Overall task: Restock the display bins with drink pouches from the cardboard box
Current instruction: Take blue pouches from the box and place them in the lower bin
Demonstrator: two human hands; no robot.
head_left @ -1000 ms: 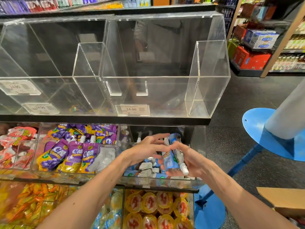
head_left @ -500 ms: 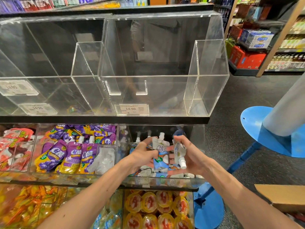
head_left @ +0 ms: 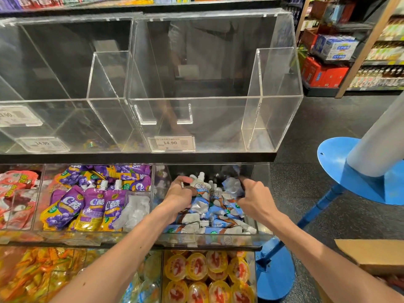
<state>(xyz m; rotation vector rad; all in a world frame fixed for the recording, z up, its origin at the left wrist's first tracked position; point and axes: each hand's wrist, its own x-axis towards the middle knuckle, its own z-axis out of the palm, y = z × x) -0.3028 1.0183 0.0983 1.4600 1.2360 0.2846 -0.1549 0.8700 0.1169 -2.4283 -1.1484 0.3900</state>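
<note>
Well within bin walls (head_left: 265,180), left hand (head_left: 179,196) tight on upright pouch (head_left: 200,189), right hand (head_left: 256,201) on crumpled pouch (head_left: 232,186).

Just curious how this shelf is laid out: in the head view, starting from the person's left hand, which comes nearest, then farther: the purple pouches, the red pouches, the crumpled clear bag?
1. Clear bag, just left of the left hand, past the divider.
2. Purple pouches, further left, beside the bag.
3. Red pouches, at the far left end.
</note>
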